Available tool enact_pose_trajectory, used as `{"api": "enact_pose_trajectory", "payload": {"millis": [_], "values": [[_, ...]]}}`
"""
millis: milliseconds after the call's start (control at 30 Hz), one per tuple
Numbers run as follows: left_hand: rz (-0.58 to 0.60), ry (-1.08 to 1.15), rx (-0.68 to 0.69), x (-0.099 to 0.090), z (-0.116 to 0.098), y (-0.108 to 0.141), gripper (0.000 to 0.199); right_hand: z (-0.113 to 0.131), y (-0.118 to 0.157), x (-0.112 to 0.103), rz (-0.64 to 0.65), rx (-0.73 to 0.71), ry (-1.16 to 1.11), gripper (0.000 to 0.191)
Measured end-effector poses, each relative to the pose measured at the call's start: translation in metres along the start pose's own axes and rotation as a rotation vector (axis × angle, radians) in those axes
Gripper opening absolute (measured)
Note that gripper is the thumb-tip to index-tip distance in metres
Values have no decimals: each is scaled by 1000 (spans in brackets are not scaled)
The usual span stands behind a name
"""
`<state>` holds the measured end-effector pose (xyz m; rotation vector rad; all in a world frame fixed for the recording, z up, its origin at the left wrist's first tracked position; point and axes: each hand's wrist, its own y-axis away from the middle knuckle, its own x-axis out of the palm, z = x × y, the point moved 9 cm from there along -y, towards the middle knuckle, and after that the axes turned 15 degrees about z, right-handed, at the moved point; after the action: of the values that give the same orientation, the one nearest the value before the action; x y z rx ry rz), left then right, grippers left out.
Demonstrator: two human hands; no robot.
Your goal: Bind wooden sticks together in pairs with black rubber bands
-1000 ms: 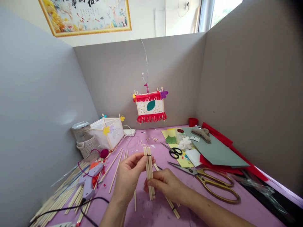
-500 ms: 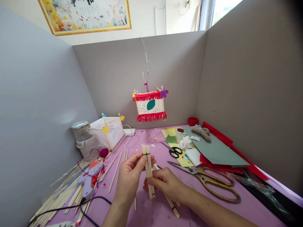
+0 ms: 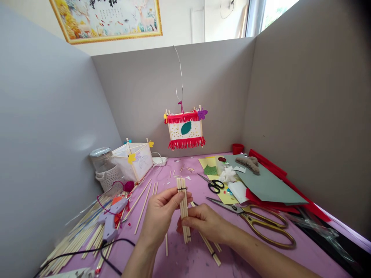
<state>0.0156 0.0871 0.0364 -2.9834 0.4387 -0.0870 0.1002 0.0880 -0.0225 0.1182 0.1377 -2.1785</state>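
Two hands [image 3: 162, 206], sticks [image 3: 183, 207], Chinese characters [image 3: 113, 3]

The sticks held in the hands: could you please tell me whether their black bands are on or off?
On: black bands cross the sticks near the top, and another shows near the bottom.

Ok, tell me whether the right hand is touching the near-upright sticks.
Touching. The head view shows the right hand pinching the sticks along their lower half, with no gap between.
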Motion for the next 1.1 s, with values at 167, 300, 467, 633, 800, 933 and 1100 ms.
{"api": "enact_pose_trajectory", "payload": {"millis": [167, 300, 467, 633, 800, 933, 1100], "values": [[40, -41, -10, 0, -2, -1, 20, -1, 0, -1, 12, 26, -3, 23], [41, -122, -25, -3, -3, -2, 20, -2, -1, -1, -8, 27, 20, 23], [32, -211, 2, -1, -11, 3, 18, 7, 2, -5, -77, -43, 175, 25], [62, -207, 22, 4, -12, 4, 16, 10, 2, -5, -93, -76, 275, 24], [-4, -171, 31, -6, -4, 0, 18, -1, -2, -4, -94, -27, 176, 24], [-175, 57, 70, -31, 3, 0, 21, 0, 0, -6, -113, -28, 111, 18], [-462, 457, 133, -69, 20, 7, 4, -4, 2, -9, -156, -57, -138, 27]]}}
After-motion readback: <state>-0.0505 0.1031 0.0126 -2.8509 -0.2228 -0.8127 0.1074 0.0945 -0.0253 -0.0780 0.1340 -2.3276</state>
